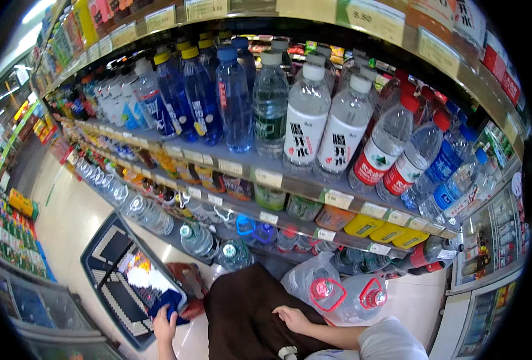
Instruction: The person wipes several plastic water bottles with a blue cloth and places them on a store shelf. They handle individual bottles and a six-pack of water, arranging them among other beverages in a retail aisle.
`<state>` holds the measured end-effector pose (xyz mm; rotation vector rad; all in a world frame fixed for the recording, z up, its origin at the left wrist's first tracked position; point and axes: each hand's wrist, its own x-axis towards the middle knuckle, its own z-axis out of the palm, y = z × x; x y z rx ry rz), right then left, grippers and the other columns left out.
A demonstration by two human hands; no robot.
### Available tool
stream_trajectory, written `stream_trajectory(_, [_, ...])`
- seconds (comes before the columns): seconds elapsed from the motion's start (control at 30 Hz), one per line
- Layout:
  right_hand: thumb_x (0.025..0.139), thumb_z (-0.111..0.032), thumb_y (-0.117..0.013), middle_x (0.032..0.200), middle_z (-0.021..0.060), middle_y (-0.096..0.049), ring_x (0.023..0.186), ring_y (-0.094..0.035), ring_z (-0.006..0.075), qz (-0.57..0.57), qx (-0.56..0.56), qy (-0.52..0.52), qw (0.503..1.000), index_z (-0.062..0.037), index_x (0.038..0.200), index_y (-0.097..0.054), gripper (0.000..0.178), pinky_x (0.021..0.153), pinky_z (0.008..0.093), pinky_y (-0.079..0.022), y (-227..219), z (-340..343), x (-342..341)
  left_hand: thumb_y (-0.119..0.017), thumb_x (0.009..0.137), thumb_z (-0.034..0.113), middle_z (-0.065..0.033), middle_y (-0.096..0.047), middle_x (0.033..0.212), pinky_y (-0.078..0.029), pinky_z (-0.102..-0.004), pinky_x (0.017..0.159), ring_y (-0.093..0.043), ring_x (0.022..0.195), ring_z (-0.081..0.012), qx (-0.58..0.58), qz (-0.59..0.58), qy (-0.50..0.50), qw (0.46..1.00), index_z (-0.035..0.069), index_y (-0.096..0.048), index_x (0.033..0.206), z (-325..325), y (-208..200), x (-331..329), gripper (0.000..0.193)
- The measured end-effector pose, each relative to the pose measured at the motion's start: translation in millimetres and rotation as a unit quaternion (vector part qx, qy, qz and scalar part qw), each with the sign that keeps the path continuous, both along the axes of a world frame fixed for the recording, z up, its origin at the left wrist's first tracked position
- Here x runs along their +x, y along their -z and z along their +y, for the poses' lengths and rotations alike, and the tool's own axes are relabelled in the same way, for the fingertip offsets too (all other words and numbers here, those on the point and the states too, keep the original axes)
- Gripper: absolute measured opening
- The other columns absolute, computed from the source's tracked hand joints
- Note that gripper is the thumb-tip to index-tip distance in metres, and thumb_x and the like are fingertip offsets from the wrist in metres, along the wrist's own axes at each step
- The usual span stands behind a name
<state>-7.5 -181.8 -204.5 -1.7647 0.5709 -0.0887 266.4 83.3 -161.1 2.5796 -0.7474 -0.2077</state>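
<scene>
Crouching before a store shelf (290,183) of bottled water, the person has both hands low in the head view. The left hand (165,327) closes its grip on the near rim of a dark blue shopping basket (107,252), at the corner where a blue cloth-like piece (169,300) lies; the fingers are curled together over that edge. The basket stands on the pale floor (74,216), stretching away up and to the left of this grip, and a colourful packet (141,270) lies inside it, just beyond the fingers.

The right hand (291,318) rests flat on the person's dark brown lap (242,318), with the fingers loosely apart and holding nothing. Just to the right of this hand, almost touching it, lie two large clear water jugs (347,297) with red handles and caps, one beside the other on the floor. Between the two hands there is only the brown garment.

Above and beyond both hands, the lowest shelf row carries more big jugs with blue handles (247,227) and clear bottles (197,237). Higher up stand upright bottles: blue ones (203,96) on the left, clear ones with white labels (305,117) in the middle, red-capped ones (386,144) on the right. A glass-door cooler (488,252) stands far right of the right hand.
</scene>
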Motion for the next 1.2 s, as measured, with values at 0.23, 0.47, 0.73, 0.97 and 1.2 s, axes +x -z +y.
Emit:
stream_trajectory(0.23, [0.080,-0.006,-0.046,0.099,0.0147,-0.047,0.091,-0.048,0.0273,-0.085,-0.136,-0.029,0.987,-0.0067,0.121,-0.038,0.041,0.080,0.0325,-0.038,15.8,-14.7,54.7,-0.055,0.073,0.017,-0.0184,-0.055,0.095,-0.039,-0.0356,0.080,-0.052,0.089,-0.0332,-0.064,0.005,-0.025,0.998,-0.001,-0.052,0.102,-3.7,-3.9,-9.5,0.034])
stream_trajectory(0.47, [0.067,-0.015,-0.062,0.127,0.0112,-0.034,0.119,-0.029,0.0279,-0.167,-0.136,-0.253,0.943,-0.0064,0.119,-0.041,0.056,0.095,0.0379,-0.029,-28.1,85.7,199.6,-0.050,0.082,0.013,-0.0175,-0.060,0.083,-0.044,-0.0335,0.068,-0.058,0.074,-0.0277,-0.120,0.004,-0.076,0.990,0.001,-0.058,0.094,-12.3,-25.2,-14.4,0.019])
stream_trajectory(0.73, [0.061,-0.015,-0.065,0.119,0.0041,-0.041,0.121,-0.026,0.0243,-0.110,-0.210,-0.263,0.935,-0.0141,0.103,-0.056,0.043,0.099,0.0474,-0.017,-89.0,115.1,251.0,-0.046,0.084,0.018,-0.0222,-0.056,0.084,-0.041,-0.0356,0.069,-0.053,0.075,-0.0323,-0.113,0.042,-0.193,0.974,-0.005,-0.053,0.094,-7.8,-80.8,-9.4,0.026])
stream_trajectory(0.97, [0.067,-0.020,-0.066,0.120,0.0131,-0.040,0.117,-0.031,0.0257,-0.087,0.053,-0.264,0.959,-0.0109,0.120,-0.042,0.059,0.096,0.0374,-0.026,-145.7,72.2,238.9,-0.048,0.083,0.022,-0.0227,-0.053,0.084,-0.040,-0.0366,0.068,-0.051,0.075,-0.0339,0.013,-0.005,-0.133,0.991,-0.007,-0.050,0.092,47.1,-68.9,51.2,0.030])
stream_trajectory(1.2, [0.081,-0.016,-0.054,0.123,0.0095,-0.041,0.115,-0.035,0.0235,-0.300,0.323,-0.395,0.806,-0.0041,0.122,-0.039,0.045,0.098,0.0368,-0.024,-383.8,-36.6,77.9,-0.053,0.079,0.024,-0.0211,-0.052,0.101,-0.038,-0.0393,0.083,-0.051,0.093,-0.0319,-0.173,0.264,0.252,0.915,-0.005,-0.043,0.109,-70.0,-249.3,34.7,0.043])
